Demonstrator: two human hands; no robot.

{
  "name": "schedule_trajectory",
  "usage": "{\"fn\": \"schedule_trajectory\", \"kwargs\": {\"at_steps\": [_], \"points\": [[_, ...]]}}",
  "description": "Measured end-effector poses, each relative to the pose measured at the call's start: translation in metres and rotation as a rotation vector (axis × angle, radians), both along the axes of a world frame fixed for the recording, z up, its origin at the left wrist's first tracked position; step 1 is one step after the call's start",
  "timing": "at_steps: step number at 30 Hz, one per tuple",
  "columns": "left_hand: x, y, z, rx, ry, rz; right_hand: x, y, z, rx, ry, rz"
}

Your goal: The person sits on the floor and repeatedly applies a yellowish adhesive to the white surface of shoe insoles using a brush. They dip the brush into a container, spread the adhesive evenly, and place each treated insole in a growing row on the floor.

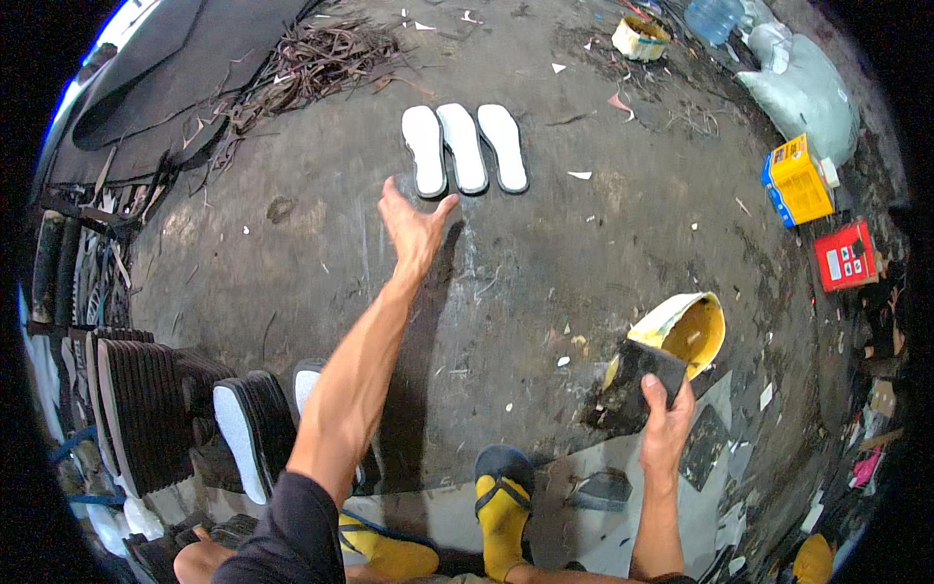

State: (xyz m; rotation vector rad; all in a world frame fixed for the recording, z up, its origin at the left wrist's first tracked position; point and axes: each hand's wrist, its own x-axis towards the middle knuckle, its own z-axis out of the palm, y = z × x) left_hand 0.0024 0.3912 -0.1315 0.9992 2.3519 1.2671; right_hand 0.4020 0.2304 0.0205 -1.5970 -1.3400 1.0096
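Head view: left hand (413, 226) stretched forward over the dark floor (603, 253), fingers (389, 191) spread open, holding nothing, just short of three white shoe soles (465, 148) lying side by side on the floor. Right hand (667, 420) low at right, fingers closed around a dark flat block (642, 382), held at the rim of a yellow glue tin (684, 332). Stacks of soles (146, 409) stand at left. Yellow box (798, 181) and red box (844, 255) at far right.

three white soles (464, 148) side by side, dark, perhaps glue-smeared pad (642, 382) upright
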Motion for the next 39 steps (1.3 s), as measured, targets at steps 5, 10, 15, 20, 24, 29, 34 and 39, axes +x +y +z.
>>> {"fn": "schedule_trajectory", "kwargs": {"at_steps": [5, 10, 15, 20, 24, 29, 34, 39], "points": [[0.035, -0.234, 0.053, -0.051, 0.554, 0.122, 0.001, 0.012, -0.007, -0.122, 0.416, -0.112], [0.052, -0.378, 0.075, -0.420, 0.303, 0.330, -0.022, 0.020, -0.018, -0.176, 0.605, -0.072], [0.051, -0.377, 0.094, -0.258, 0.449, 0.269, -0.051, 0.016, -0.005, -0.260, 0.576, 0.027], [0.074, -0.331, 0.072, -0.166, 0.273, 0.030, -0.078, 0.014, -0.002, -0.295, 0.593, 0.173], [0.086, -0.321, 0.050, -0.275, 0.174, 0.066, -0.090, 0.010, -0.012, -0.273, 0.616, 0.170], [0.100, -0.329, 0.040, -0.426, 0.115, 0.017, -0.090, 0.004, -0.022, -0.301, 0.566, 0.159], [0.098, -0.331, 0.044, -0.414, -0.001, 0.040, -0.081, 0.003, -0.024, -0.366, 0.560, 0.163], [0.089, -0.323, 0.062, -0.390, -0.077, 0.067, -0.079, 0.000, -0.026, -0.303, 0.555, 0.131]]}}
